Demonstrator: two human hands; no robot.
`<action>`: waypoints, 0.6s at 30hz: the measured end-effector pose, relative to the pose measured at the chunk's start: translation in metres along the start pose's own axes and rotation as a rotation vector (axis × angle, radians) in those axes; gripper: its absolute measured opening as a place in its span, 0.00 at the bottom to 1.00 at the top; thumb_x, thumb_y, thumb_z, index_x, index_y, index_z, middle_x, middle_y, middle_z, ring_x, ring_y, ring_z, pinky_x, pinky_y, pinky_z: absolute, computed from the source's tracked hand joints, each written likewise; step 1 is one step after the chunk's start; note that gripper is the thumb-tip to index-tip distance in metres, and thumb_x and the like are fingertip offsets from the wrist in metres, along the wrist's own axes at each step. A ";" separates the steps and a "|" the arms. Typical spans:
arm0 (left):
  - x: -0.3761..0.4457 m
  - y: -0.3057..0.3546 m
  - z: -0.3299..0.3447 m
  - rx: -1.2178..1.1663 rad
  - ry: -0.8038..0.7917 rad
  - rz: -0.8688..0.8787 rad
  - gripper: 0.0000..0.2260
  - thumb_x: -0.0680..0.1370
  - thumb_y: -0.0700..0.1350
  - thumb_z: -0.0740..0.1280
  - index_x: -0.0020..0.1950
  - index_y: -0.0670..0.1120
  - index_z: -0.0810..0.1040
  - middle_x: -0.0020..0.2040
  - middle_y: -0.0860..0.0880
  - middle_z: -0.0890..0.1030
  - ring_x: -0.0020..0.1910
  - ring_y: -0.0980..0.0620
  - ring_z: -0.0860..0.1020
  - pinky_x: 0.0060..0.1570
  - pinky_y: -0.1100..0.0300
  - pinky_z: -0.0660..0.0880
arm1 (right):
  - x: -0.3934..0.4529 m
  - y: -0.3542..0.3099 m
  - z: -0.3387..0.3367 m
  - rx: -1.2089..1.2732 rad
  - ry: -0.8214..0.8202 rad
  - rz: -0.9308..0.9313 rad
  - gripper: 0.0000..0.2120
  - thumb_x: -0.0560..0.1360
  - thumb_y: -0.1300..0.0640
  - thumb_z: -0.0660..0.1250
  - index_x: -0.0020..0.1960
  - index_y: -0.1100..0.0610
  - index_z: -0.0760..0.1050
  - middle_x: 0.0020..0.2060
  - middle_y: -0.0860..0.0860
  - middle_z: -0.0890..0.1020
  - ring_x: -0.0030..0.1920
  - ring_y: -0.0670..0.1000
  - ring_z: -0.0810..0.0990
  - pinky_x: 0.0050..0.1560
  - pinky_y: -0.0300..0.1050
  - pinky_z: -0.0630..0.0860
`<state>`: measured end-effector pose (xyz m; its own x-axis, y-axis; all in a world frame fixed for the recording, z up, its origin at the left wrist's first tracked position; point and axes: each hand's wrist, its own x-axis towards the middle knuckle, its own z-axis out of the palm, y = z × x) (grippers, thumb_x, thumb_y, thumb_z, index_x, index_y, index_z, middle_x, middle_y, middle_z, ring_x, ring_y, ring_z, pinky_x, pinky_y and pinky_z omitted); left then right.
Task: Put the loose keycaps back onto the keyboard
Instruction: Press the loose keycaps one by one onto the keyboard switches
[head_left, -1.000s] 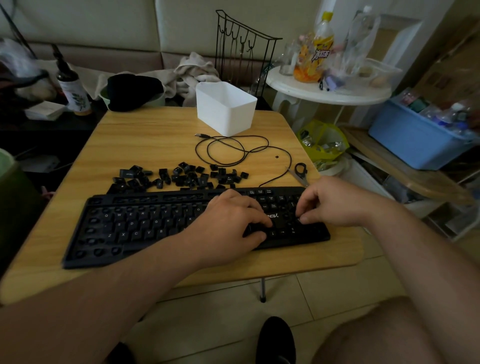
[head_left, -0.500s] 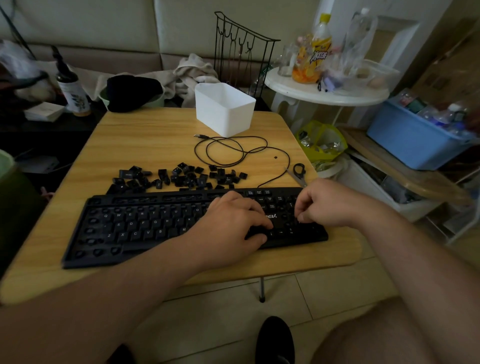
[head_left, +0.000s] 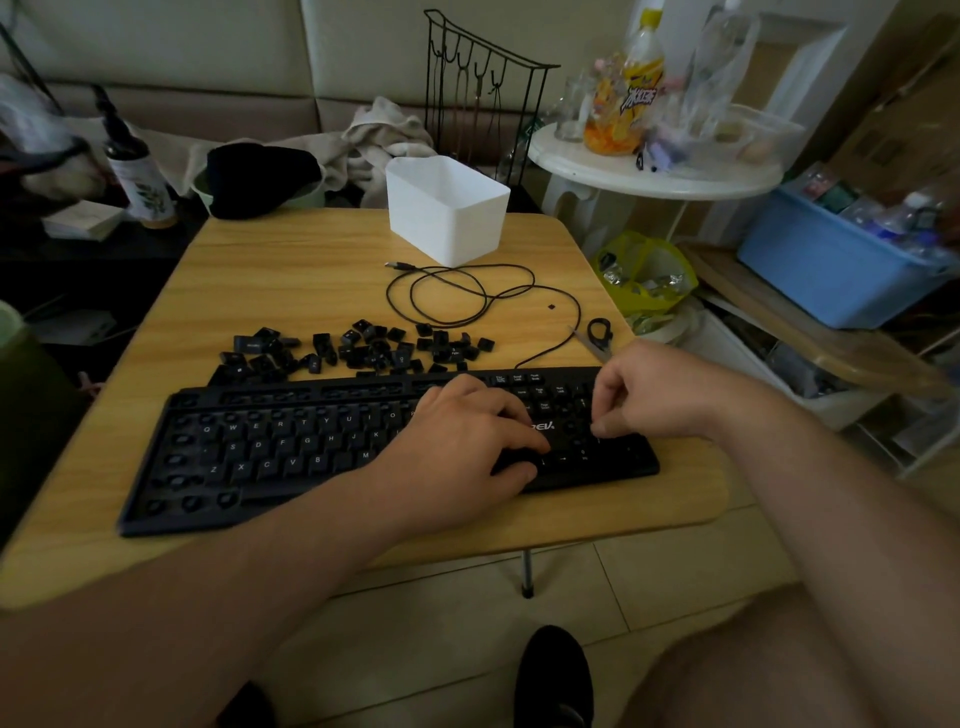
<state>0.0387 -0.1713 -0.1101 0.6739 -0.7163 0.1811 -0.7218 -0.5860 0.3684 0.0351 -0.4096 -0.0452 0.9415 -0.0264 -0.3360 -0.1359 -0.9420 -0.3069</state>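
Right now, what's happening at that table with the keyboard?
A person is refitting keys on a black keyboard lying on the wooden table. The left hand rests on its right-hand part, steadying it. The right hand has its fingers curled down over the number pad; whether it pinches a keycap is hidden. A pile of loose keycaps waits behind the keyboard, and many sockets are bare.

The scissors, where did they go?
In the head view, the scissors lie on the table at its right edge, just behind the keyboard and beside the black cable.
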 end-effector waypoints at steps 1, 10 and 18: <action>0.000 0.000 0.000 0.006 0.008 0.005 0.14 0.81 0.59 0.66 0.67 0.64 0.80 0.65 0.62 0.75 0.68 0.53 0.65 0.68 0.50 0.65 | -0.001 0.002 -0.001 0.030 0.018 -0.006 0.06 0.71 0.54 0.80 0.39 0.49 0.85 0.39 0.44 0.84 0.43 0.45 0.82 0.41 0.42 0.75; 0.000 -0.002 0.002 0.056 0.037 0.031 0.16 0.81 0.60 0.65 0.69 0.63 0.78 0.65 0.60 0.75 0.67 0.53 0.67 0.65 0.51 0.66 | -0.004 -0.001 -0.001 0.031 -0.004 -0.003 0.11 0.69 0.48 0.81 0.40 0.53 0.82 0.39 0.48 0.84 0.43 0.49 0.82 0.42 0.49 0.81; 0.001 -0.002 0.002 0.054 0.032 0.026 0.16 0.82 0.60 0.64 0.68 0.63 0.79 0.65 0.60 0.75 0.68 0.52 0.67 0.65 0.50 0.67 | -0.004 -0.002 0.006 -0.072 -0.030 -0.008 0.16 0.66 0.44 0.82 0.37 0.52 0.79 0.36 0.47 0.83 0.40 0.48 0.81 0.36 0.47 0.77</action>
<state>0.0399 -0.1713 -0.1122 0.6590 -0.7194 0.2194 -0.7459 -0.5876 0.3135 0.0292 -0.4058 -0.0488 0.9326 -0.0102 -0.3609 -0.1053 -0.9638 -0.2450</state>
